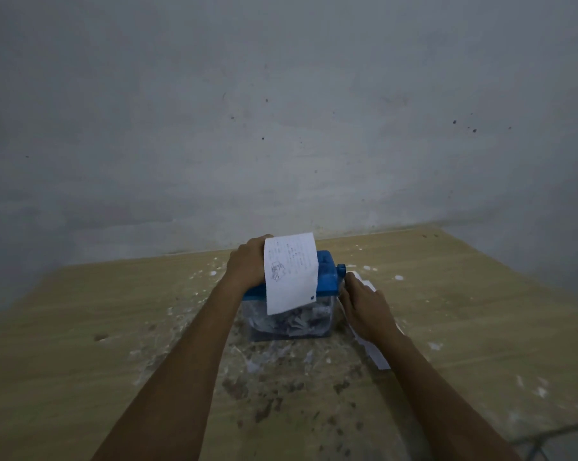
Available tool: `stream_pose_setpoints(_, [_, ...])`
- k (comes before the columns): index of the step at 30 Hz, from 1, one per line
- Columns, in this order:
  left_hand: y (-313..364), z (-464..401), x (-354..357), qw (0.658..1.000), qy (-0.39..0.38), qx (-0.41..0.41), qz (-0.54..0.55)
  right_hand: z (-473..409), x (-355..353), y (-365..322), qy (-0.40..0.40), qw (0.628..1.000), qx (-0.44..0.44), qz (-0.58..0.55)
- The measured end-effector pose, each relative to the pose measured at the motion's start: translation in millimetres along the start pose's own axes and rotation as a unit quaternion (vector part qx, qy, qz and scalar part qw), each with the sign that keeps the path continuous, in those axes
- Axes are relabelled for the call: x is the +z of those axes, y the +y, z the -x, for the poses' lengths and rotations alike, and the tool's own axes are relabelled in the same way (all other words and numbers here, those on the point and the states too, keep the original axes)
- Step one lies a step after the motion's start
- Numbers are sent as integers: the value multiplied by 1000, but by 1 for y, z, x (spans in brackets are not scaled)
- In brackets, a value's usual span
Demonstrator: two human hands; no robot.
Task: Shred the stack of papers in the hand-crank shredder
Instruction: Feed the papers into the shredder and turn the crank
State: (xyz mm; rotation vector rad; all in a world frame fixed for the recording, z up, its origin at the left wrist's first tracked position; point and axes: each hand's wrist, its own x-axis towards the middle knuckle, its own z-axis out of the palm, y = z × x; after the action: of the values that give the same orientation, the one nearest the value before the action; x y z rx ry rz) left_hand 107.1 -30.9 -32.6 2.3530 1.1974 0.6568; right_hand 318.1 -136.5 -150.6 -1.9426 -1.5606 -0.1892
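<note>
Head view: clear shredder bin (327,322) holds paper shreds (294,322).

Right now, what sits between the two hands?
In the head view, the blue hand-crank shredder stands between the left hand and the right hand, with a printed paper sheet flopped over its front.

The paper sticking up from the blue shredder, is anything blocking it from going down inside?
Nothing visible blocks it. The paper already stands in the top of the shredder, with the left hand at its edge. The right hand is at the crank side. The slot itself is hidden behind the sheet.
</note>
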Motion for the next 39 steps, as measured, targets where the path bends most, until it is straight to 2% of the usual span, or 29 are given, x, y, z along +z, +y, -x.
stream_pose_setpoints(4, [8,1,5,999,38,-22,-13,6,-2,2,-8,1000,-8,15])
stream_pose_setpoints(9, [6,-1,14,995,64,-34,-65,27,-13,1,14,999,-24,-34])
stream_pose_setpoints(15, [12,-7,22,992,100,-40,-63,30,-33,-12,-37,993,5,-114])
stream_pose_setpoints(18, [10,-6,23,989,114,-32,-89,22,-49,-26,-20,984,44,-172])
stream_pose_setpoints(23, [13,-3,22,989,121,-18,-88,-5,-73,-36,-21,977,145,-156])
stream_pose_setpoints(27, [7,-4,17,994,98,2,-51,-12,-81,-48,48,984,156,-78])
stream_pose_setpoints(32, [-11,8,2,999,-9,36,28,-19,-83,-56,136,986,101,-9])
stream_pose_setpoints(35, [-13,9,4,998,-15,55,13,-30,-80,-51,140,984,110,-18])
stream_pose_setpoints(39, [-15,5,6,997,-23,60,54,-30,-80,-44,117,988,102,-19])
